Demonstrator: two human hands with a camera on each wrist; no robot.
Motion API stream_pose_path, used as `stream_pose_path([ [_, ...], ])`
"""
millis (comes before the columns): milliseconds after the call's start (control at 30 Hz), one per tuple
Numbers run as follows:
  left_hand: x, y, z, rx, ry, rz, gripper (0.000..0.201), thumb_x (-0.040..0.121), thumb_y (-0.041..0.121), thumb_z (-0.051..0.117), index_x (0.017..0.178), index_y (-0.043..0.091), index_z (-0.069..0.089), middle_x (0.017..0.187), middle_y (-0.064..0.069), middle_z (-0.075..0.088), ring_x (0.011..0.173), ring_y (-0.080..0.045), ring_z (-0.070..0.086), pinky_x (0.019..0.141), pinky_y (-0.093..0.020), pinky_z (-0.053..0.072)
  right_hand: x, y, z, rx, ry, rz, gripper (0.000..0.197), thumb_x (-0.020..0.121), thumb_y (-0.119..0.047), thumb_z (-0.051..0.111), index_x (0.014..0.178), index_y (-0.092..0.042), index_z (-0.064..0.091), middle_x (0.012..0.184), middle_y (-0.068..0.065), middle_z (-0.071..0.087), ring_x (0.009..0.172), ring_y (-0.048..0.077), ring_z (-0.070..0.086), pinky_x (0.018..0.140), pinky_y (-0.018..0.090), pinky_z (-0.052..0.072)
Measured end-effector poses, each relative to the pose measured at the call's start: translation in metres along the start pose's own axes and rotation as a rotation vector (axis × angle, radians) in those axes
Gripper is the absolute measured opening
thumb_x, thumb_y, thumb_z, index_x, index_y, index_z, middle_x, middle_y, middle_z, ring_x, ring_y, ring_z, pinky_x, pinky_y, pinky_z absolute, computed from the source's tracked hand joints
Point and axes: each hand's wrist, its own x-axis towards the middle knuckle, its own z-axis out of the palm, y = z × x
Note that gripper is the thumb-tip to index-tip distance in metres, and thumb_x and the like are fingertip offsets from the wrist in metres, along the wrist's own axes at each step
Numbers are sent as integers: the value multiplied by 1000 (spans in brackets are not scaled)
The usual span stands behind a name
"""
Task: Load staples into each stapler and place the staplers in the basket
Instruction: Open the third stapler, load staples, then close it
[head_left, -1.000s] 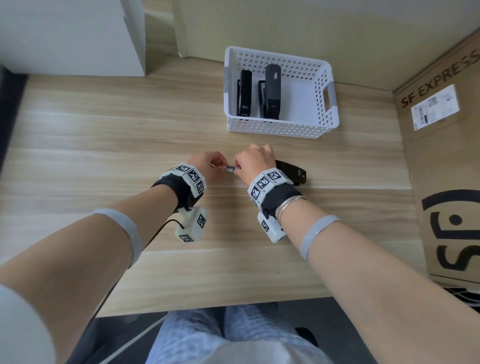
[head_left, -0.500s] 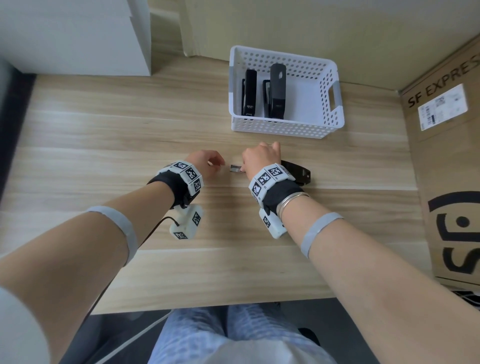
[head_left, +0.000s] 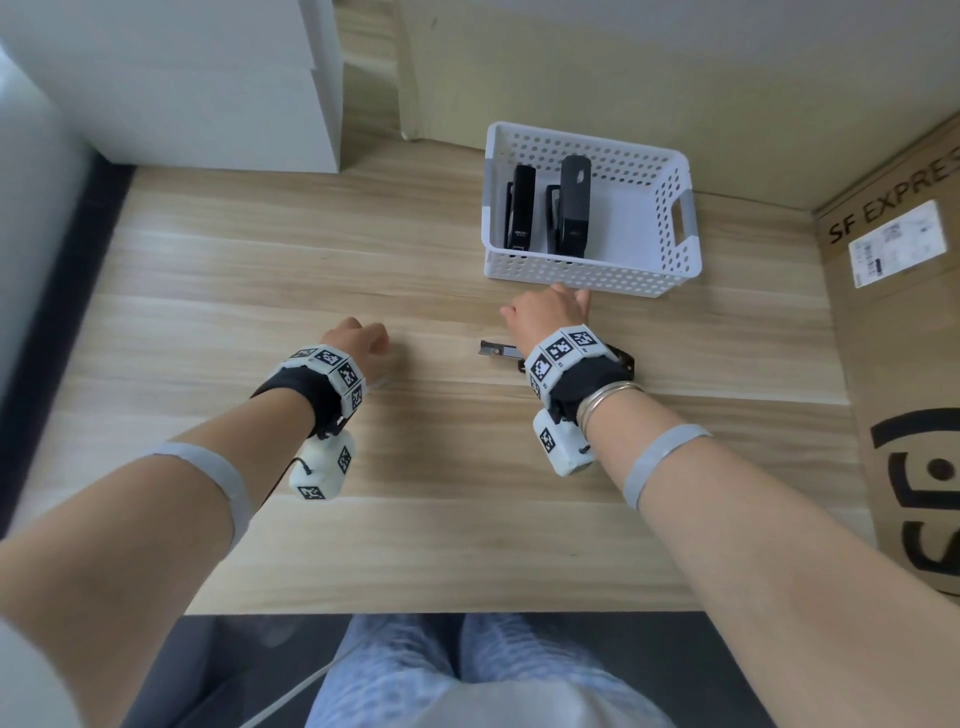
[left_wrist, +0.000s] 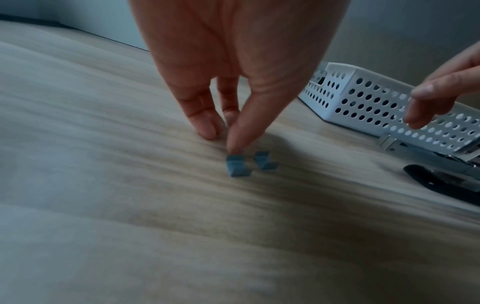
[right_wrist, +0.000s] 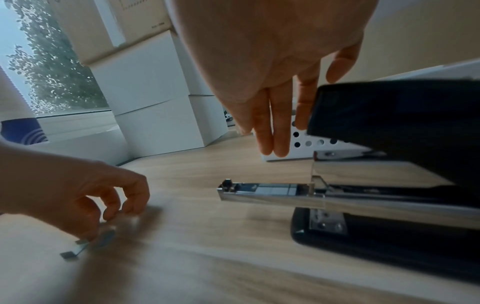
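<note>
Steel staples lie left of the open stapler, light, brittle, slippery. Left hand pinches one strip; take its long sides. Right hand, fingers straight, hovers over the stapler.

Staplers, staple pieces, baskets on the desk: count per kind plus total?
Staplers: 3. Two black ones stand in the basket; one lies open on the table.
Staple pieces: 2, on the table at the left hand's fingertips.
Baskets: 1, white.
Total: 6.
</note>
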Motion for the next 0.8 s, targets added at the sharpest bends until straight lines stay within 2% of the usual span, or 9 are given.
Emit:
stream_pose_path([
  [133,0,4,0,27,-41,28,22,82,9,60,104,6,59,104,-14,63,88,-29,57,77,-32,48,0,-3,3,29,-1,7,40,101,-33,30,88,-20,66,88,0,64,114,23,46,99,43,26],
  [233,0,13,2,16,-92,78,24,84,2,52,105,5,63,102,-13,66,80,-21,51,63,-22,42,-1,-1,4,9,-8,2,37,101,-32,33,90,-21,66,88,-1,64,113,22,46,97,42,27],
  [333,-1,18,4,49,-120,131,23,85,6,52,106,7,63,108,-13,67,82,-23,53,72,-24,41,-1,3,3,-3,17,-6,31,100,-31,38,91,-21,67,94,-1,67,112,23,47,96,41,29],
  [533,2,18,3,156,-162,233,21,82,8,60,102,7,63,106,-11,68,82,-18,52,85,-30,48,2,11,1,53,65,33,36,100,-29,36,86,-20,67,95,0,68,116,24,48,99,41,29],
  [667,4,28,8,121,-98,251,23,81,8,57,103,8,64,106,-12,66,97,-28,60,86,-31,47,2,15,3,112,70,26,39,101,-31,34,88,-19,69,94,1,68,118,25,47,101,42,27],
  [733,6,40,9,52,-39,270,24,82,8,56,105,7,63,109,-14,62,100,-31,59,86,-32,47,2,15,6,147,61,-14,35,100,-28,37,86,-20,68,85,-1,66,112,24,48,96,40,29],
  [800,9,55,8,-50,16,309,22,85,9,57,106,5,62,111,-15,60,100,-31,61,87,-33,48,2,14,8,188,48,-72,29,99,-27,42,91,-23,70,89,-4,68,111,22,48,95,39,29],
])
